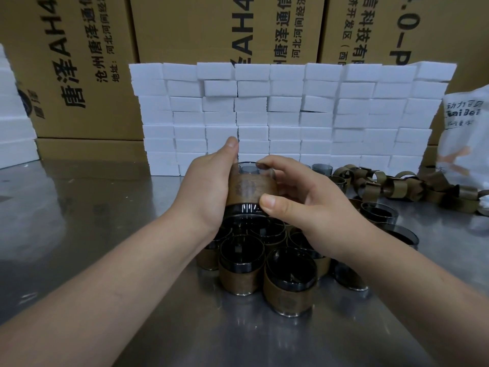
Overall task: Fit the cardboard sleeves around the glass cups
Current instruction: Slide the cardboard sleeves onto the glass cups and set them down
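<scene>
I hold a smoky glass cup [251,209] in the air above the table, tilted with its mouth away from me. A brown cardboard sleeve [248,188] is wrapped around its middle. My left hand [209,186] grips the cup from the left side. My right hand [293,197] holds it from the right, thumb on the sleeve's lower edge and fingers over the rim. Below my hands stand several sleeved cups [242,266] in a cluster. Bare cups [378,211] stand to the right. A heap of loose sleeves [397,186] lies at the back right.
A wall of stacked white foam blocks [285,115] runs across the back of the steel table [79,221]. Large printed cardboard boxes [79,62] stand behind it. A white plastic bag [468,133] sits at the far right, more foam [13,115] at the far left.
</scene>
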A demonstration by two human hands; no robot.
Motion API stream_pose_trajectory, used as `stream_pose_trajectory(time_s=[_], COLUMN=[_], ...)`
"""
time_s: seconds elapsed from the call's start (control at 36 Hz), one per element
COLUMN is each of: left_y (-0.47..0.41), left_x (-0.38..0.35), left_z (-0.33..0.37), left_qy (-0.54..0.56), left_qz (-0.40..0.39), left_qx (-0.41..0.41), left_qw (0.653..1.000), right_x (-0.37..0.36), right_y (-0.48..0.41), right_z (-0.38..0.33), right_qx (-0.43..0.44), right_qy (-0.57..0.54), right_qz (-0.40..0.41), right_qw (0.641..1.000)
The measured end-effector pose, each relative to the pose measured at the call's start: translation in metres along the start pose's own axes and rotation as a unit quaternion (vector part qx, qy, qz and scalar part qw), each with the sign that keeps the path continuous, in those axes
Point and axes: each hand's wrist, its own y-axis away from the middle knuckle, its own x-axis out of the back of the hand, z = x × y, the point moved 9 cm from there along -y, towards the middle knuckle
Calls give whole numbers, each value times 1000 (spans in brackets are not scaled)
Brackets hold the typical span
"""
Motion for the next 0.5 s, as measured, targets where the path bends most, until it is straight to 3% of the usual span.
stream_pose_trajectory(time_s=[0.5], left_y=[-3], left_x=[-2], left_z=[-3], left_qy=[-52], left_qz=[-25], left_qx=[2], left_qw=[998], right_x=[2], right_y=[-1], right_z=[7], right_qx=[-7], right_qy=[58], right_qz=[10], right_qw=[998])
